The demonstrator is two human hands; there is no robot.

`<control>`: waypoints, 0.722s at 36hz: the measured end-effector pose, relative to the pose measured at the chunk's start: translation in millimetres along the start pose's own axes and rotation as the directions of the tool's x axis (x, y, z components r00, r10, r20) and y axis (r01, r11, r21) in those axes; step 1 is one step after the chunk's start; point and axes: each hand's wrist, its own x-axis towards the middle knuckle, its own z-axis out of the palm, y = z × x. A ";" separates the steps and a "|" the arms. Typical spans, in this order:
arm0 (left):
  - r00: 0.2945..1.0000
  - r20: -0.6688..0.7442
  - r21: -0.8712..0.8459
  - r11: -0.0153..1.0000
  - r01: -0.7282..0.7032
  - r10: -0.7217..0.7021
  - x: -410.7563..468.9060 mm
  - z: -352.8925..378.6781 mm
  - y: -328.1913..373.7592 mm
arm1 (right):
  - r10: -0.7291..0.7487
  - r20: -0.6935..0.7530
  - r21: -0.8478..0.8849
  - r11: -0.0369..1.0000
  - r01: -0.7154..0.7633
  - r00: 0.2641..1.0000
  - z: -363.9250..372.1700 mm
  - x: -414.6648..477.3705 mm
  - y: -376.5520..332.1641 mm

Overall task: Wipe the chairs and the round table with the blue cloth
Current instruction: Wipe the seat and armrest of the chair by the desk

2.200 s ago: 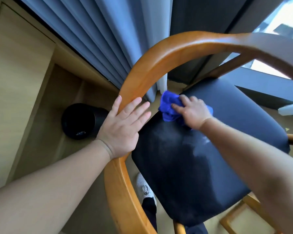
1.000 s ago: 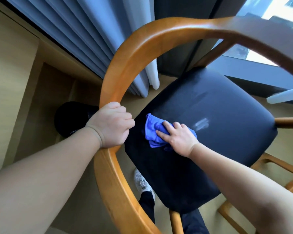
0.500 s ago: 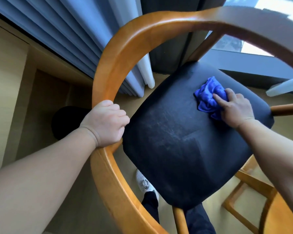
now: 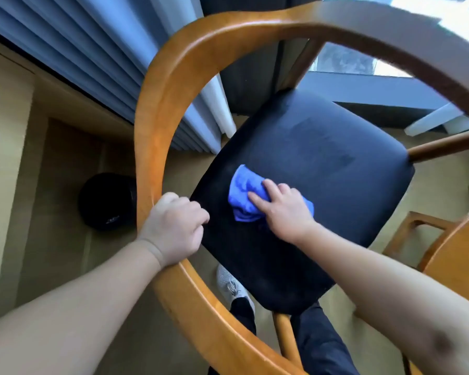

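Observation:
A wooden chair with a curved orange-brown back rail (image 4: 157,104) and a black padded seat (image 4: 322,163) fills the view from above. My left hand (image 4: 173,228) is closed around the back rail at its left side. My right hand (image 4: 284,209) presses a crumpled blue cloth (image 4: 243,193) flat on the left part of the seat. The wooden edge of the round table (image 4: 460,261) shows at the right.
Blue-grey curtains (image 4: 92,50) hang behind the chair, with a window (image 4: 349,60) at the upper right. A black round bin (image 4: 106,201) stands on the floor left of the chair. My shoe (image 4: 232,286) and dark trouser legs are below the seat.
My right hand has swept the blue cloth from the seat's far right side back to its left part. My left hand keeps its grip on the back rail.

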 end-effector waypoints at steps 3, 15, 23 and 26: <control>0.997 -0.002 -0.035 0.997 0.073 -0.073 -9.0 5.7 7.3 | -0.055 0.100 -0.052 0.997 0.061 0.993 17.8 -4.5 -21.4; 0.991 0.110 -0.002 0.997 0.077 -0.077 -7.1 2.2 11.3 | -0.078 0.162 -0.005 0.997 0.080 0.984 22.6 -13.7 -0.7; 0.986 0.139 0.020 0.995 0.093 -0.095 -5.1 -1.5 12.9 | 0.094 0.119 -0.102 0.991 -0.082 0.988 -4.2 -55.6 109.6; 0.985 0.143 0.019 0.995 0.095 -0.097 -5.5 -1.6 13.1 | 0.358 0.088 -0.122 0.930 -0.347 0.929 -18.4 -74.0 152.3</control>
